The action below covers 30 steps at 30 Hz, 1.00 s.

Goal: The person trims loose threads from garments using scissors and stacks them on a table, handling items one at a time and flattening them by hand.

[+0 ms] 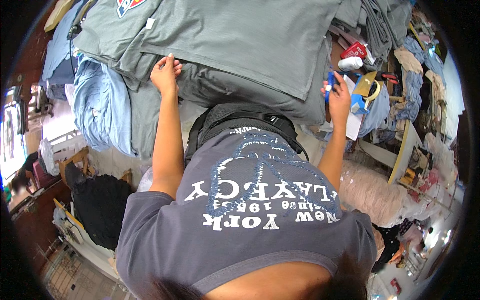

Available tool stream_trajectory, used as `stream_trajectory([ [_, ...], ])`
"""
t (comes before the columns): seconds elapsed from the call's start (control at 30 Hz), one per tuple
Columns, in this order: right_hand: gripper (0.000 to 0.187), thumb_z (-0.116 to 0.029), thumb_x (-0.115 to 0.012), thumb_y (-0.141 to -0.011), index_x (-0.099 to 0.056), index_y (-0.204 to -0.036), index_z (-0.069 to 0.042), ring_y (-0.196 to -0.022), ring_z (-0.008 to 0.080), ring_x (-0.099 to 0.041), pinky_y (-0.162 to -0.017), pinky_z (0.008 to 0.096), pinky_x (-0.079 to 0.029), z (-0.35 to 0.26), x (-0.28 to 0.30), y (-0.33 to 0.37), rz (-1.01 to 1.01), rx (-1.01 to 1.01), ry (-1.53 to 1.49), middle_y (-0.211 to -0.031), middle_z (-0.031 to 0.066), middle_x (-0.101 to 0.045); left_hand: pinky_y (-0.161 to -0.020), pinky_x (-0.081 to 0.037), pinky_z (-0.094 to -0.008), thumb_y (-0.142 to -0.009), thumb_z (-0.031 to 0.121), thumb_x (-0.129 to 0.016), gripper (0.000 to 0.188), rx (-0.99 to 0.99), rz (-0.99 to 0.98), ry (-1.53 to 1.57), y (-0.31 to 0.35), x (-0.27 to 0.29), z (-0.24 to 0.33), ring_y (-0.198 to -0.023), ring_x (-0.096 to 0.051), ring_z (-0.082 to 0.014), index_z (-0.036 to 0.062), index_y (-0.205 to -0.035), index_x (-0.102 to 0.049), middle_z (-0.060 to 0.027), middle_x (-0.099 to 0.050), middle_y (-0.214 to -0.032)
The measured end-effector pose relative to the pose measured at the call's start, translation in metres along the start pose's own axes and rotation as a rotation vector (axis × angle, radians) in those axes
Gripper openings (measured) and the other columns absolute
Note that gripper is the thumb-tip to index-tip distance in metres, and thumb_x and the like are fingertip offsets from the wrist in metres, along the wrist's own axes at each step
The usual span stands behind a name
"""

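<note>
Running lengthwise near to far, a blue tool (329, 81) is held

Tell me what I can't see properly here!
In the head view:
Blue tool: partly covered by the right hand; its kind is unclear.
Left hand: its own fingers hide whether it pinches the grey cloth.
Colourful badge: cut off by the top edge.
Layers under the grey cloth: mostly covered by it.

This looks like a garment workshop, with stacked grey garments (245, 37) at the top centre, pale blue garments (100, 107) at upper left, a tape dispenser (357, 104) at upper right and black cloth (102, 207) heaped at lower left.
</note>
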State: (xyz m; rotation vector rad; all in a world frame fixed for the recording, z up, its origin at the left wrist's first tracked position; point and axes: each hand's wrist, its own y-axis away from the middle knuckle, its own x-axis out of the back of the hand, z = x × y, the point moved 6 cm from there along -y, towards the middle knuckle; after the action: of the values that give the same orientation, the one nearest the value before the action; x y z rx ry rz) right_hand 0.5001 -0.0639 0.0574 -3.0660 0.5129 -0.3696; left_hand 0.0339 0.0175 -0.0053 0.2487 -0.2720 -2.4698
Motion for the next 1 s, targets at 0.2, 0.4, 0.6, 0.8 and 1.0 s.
stream_trajectory([
  [0.2, 0.043, 0.003, -0.051, -0.077, -0.045, -0.118, -0.008, -0.077, 0.0108, -0.057, -0.069, 0.0212, -0.044, -0.014, -0.09, -0.008, -0.269, 0.066, 0.264, -0.087, 0.0078, -0.059, -0.041, -0.042, -0.0175, -0.074, 0.013, -0.065, 0.019, 0.052, 0.01, 0.026, -0.013, 0.005, -0.003, -0.048, -0.056, -0.011, -0.0025, -0.079, -0.056, -0.0075, -0.059, -0.063],
  [0.4, 0.046, 0.0, -0.053, -0.069, -0.052, -0.112, -0.016, -0.063, 0.01, -0.053, -0.058, 0.0231, -0.042, 0.012, -0.13, -0.006, -0.298, 0.132, 0.344, -0.072, 0.0041, -0.054, -0.039, -0.041, -0.0184, -0.074, 0.013, -0.065, 0.019, 0.161, -0.036, -0.001, -0.016, 0.006, -0.001, -0.046, -0.054, -0.0107, -0.0033, -0.077, -0.055, -0.0079, -0.058, -0.062],
  [0.6, 0.043, 0.004, -0.053, -0.074, -0.046, -0.116, -0.005, -0.077, 0.0103, -0.055, -0.069, 0.0197, -0.042, 0.031, -0.128, -0.007, -0.359, 0.026, 0.21, -0.08, 0.0046, -0.055, -0.042, -0.04, -0.0175, -0.074, 0.017, -0.066, 0.02, 0.131, -0.053, 0.019, -0.014, 0.008, -0.002, -0.049, -0.053, -0.0087, 0.0005, -0.078, -0.055, -0.0045, -0.057, -0.063],
  [0.8, 0.049, 0.006, -0.049, -0.068, -0.051, -0.114, -0.01, -0.064, 0.0065, -0.047, -0.061, 0.0187, -0.039, 0.028, -0.126, -0.006, -0.315, 0.018, 0.2, -0.073, -0.0007, -0.046, -0.056, -0.047, -0.023, -0.078, 0.014, -0.06, 0.014, 0.11, -0.041, 0.244, 0.0, 0.003, 0.013, -0.067, -0.057, -0.0121, 0.0037, -0.081, -0.052, -0.0047, -0.057, -0.075],
  [1.0, 0.047, 0.002, -0.06, -0.068, -0.05, -0.113, -0.006, -0.068, 0.0061, -0.047, -0.063, 0.0189, -0.04, 0.017, -0.131, -0.006, -0.312, -0.049, 0.155, -0.074, -0.0006, -0.047, -0.083, -0.042, -0.0362, -0.08, 0.014, -0.057, 0.02, 0.439, -0.228, 0.675, 0.017, -0.029, -0.003, -0.094, -0.052, -0.0197, 0.0048, -0.096, -0.049, -0.0077, -0.054, -0.096],
])
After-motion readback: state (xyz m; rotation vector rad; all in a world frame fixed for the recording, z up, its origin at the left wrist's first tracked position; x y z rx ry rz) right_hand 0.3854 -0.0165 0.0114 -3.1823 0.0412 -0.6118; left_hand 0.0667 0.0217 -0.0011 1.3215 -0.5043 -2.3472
